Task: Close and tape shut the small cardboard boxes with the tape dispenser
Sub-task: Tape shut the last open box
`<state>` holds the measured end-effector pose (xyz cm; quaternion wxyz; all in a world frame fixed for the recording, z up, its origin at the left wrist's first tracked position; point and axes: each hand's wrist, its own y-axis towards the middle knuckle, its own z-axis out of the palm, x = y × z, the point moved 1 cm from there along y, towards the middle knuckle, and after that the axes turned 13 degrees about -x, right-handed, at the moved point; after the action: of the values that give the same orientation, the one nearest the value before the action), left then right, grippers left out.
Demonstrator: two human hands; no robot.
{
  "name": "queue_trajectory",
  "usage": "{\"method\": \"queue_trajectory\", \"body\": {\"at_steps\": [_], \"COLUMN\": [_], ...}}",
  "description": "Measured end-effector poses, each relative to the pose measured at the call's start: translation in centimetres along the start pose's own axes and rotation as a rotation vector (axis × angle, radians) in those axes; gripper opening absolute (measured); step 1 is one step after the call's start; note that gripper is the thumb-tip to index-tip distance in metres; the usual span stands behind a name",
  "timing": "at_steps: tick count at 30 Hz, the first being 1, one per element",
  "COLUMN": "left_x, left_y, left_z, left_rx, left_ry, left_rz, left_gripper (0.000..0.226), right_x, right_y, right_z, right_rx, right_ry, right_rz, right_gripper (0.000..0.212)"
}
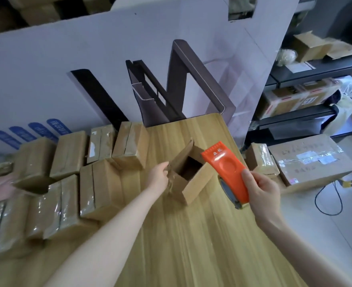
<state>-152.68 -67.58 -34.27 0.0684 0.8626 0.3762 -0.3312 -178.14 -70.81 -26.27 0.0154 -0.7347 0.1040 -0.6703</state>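
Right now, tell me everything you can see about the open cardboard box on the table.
The open box is small, plain brown cardboard, sitting askew on the wooden table. Its top flaps stand up, showing a dark inside. The left hand grips its left flap; the orange tape dispenser is held close by its right flap.

An orange tape dispenser [226,172], plain brown cardboard boxes [100,189], and a desk [191,235] of pale striped wood grain.
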Motion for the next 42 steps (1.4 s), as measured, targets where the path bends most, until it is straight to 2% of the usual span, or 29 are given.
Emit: {"method": "queue_trajectory", "body": {"at_steps": [5,9,13,14,17,20,22,26,32,35,42], "left_x": [7.2,11.9,14.2,14.0,12.1,11.2,12.0,14.4,14.2,14.3,13.0], "left_y": [-4.7,-8.6,-12.2,-13.1,-16.2,-18.9,-19.9,-20.5,-18.5,-17.7,-17.2], "left_z": [-5.1,-8.7,-10.9,-11.1,-10.4,-8.2,-7.1,-5.6,-4.2,-3.2,-3.0], "left_rx": [0.108,0.205,0.298,0.287,0.163,0.117,0.025,-0.215,-0.204,-0.200,-0.207], "left_ry": [0.073,0.058,0.057,0.124,0.438,0.528,0.468,0.269,0.285,0.258,0.213], "left_rz": [0.081,0.115,0.129,0.159,0.377,0.462,0.509,0.613,0.579,0.646,0.560], "left_gripper": [0.041,0.042,0.034,0.037,0.068,0.086,0.080,0.041,0.031,0.024,0.027], "right_x": [-0.2,-1.6,-3.3,-3.7,-4.1,-3.7,-3.6,-3.6,-4.8,-5.2,-6.6], "right_y": [-6.3,-12.2,-17.1,-17.9,-19.0,-19.5,-19.8,-20.2,-19.3,-18.3,-16.0], "right_z": [2.0,3.3,4.3,4.4,4.6,4.5,4.2,3.3,2.3,2.1,2.7], "right_rx": [0.123,0.174,0.168,0.152,0.067,0.020,0.010,0.006,0.095,0.188,0.373], "right_ry": [-0.043,-0.070,-0.091,-0.095,-0.090,-0.082,-0.084,-0.086,-0.131,-0.171,-0.226], "right_rz": [-0.016,0.011,0.057,0.065,0.056,0.021,-0.007,-0.028,-0.009,0.005,0.014], "right_gripper": [0.031,0.038,0.033,0.033,0.038,0.042,0.040,0.039,0.039,0.040,0.032]}}
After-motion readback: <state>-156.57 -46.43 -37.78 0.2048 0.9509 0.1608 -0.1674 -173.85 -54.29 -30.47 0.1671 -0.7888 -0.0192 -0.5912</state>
